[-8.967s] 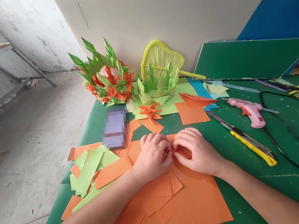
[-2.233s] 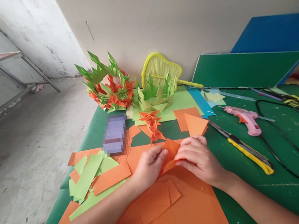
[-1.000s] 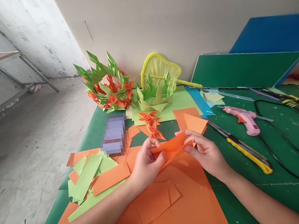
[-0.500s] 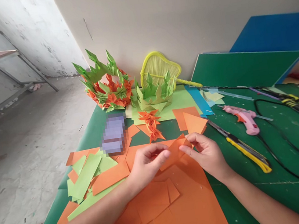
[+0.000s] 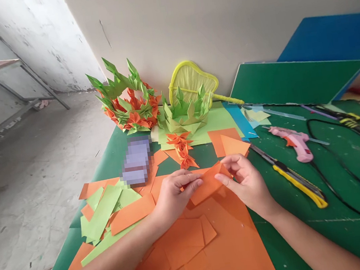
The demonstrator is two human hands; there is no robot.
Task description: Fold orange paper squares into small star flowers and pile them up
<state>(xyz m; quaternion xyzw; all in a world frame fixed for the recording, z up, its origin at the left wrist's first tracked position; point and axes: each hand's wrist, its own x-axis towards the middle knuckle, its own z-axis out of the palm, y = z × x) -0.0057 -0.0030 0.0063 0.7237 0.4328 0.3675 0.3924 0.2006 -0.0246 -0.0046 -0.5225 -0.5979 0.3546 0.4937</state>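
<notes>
Between my two hands is a small piece of orange paper [image 5: 209, 184], held just above a large orange sheet [image 5: 235, 243]. My left hand [image 5: 176, 193] pinches its left end between thumb and fingers. At the right end, my right hand [image 5: 245, 181] grips it with the thumb in front and the fingers behind. An upper corner of the paper stands up near the right fingers, and parts of both ends are hidden by my fingers. Under my hands, several cut orange pieces [image 5: 183, 241] lie on the large sheet.
Green and orange paper scraps [image 5: 105, 212] lie to the left. Beyond stand a folded-paper ring [image 5: 133, 114], a green paper crown [image 5: 186, 118] and orange paper flowers [image 5: 184, 154]. On the right are a yellow utility knife [image 5: 299, 185] and a pink glue gun [image 5: 296, 141] with its cord.
My left fingers have closed down onto the paper's left end, and the right fingers have shifted slightly up and left. The paper is turned a little, showing more of its face.
</notes>
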